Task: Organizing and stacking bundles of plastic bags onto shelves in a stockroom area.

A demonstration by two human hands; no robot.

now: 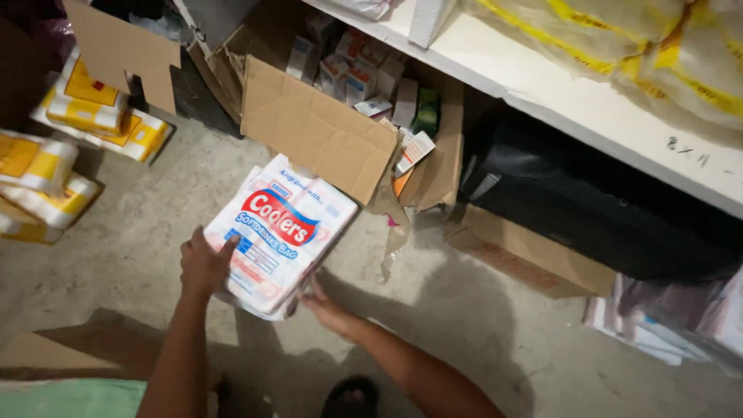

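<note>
Plastic bags (280, 232), a flat bundle of thin glossy white sheets printed in red and blue, sit held between both hands just above the concrete floor (139, 224), in front of an open cardboard box. Nearest the camera, the left hand (203, 263) comes up from a bare forearm and clamps the bundle's left edge, its fingers curled around the pack and the index finger lying flat on the printed face. The right hand (326, 310) reaches in from the lower right, palm low and fingers tucked under the bundle's bottom corner, so its grip is partly hidden, though it bears the pack from below. A dark sandal toe (350, 396) shows at the bottom edge.

Beyond the bundle, the cardboard box (317, 128) lies tipped with its flaps splayed; inside are small white and red cartons (357, 73) packed upright, with loose paper slips near the mouth. To the left, yellow-and-white wrapped packs (85, 104) are stacked on the floor. On the right a white shelf (557, 97) holds clear bags with yellow stripes, and below it rests something black and glossy.
</note>
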